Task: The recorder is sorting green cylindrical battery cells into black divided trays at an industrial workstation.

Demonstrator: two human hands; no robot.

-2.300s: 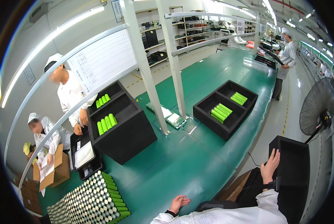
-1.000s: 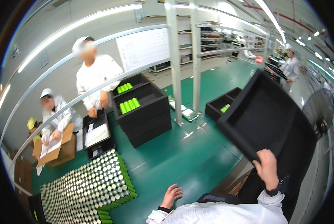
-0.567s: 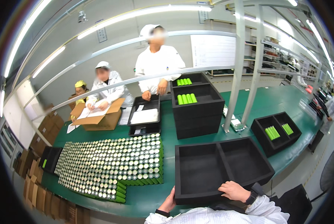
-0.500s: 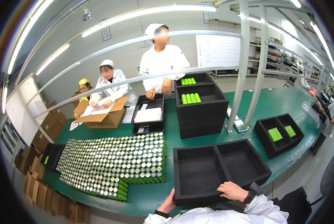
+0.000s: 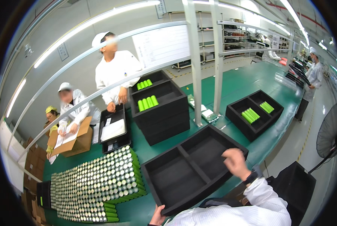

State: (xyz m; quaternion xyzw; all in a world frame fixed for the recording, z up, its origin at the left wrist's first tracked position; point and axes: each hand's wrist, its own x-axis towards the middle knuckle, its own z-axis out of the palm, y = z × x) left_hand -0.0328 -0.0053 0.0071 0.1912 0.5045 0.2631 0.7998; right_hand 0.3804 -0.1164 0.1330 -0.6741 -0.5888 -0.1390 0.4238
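A black tray with two bare compartments (image 5: pixel 193 162) lies at a slant at the front of the green table, in front of me. My left hand (image 5: pixel 158 216) grips its near left corner, thumb against the wall and the other fingers mostly hidden. Over the tray's right end is my right hand (image 5: pixel 237 163), smeared by motion, so its fingers and any contact with the rim do not show clearly. To the left of the tray stands a dense block of green cylindrical battery cells (image 5: pixel 97 180), upright with pale ends up; several at its near right corner lie on their sides.
Stacked black trays (image 5: pixel 161 124) hold a few green cells. Another black tray (image 5: pixel 251 130) with cells sits at right. Metal posts (image 5: pixel 196 67) rise from the green table (image 5: pixel 243 84). Co-workers stand across, by a cardboard box (image 5: pixel 78 145) and black bin (image 5: pixel 115 141). A fan (image 5: pixel 328 130) stands right.
My view has swung right. The black tray has turned to a slant, its right end farther away. My right hand has shifted from the near rim to the right end; my left stays at the near left corner.
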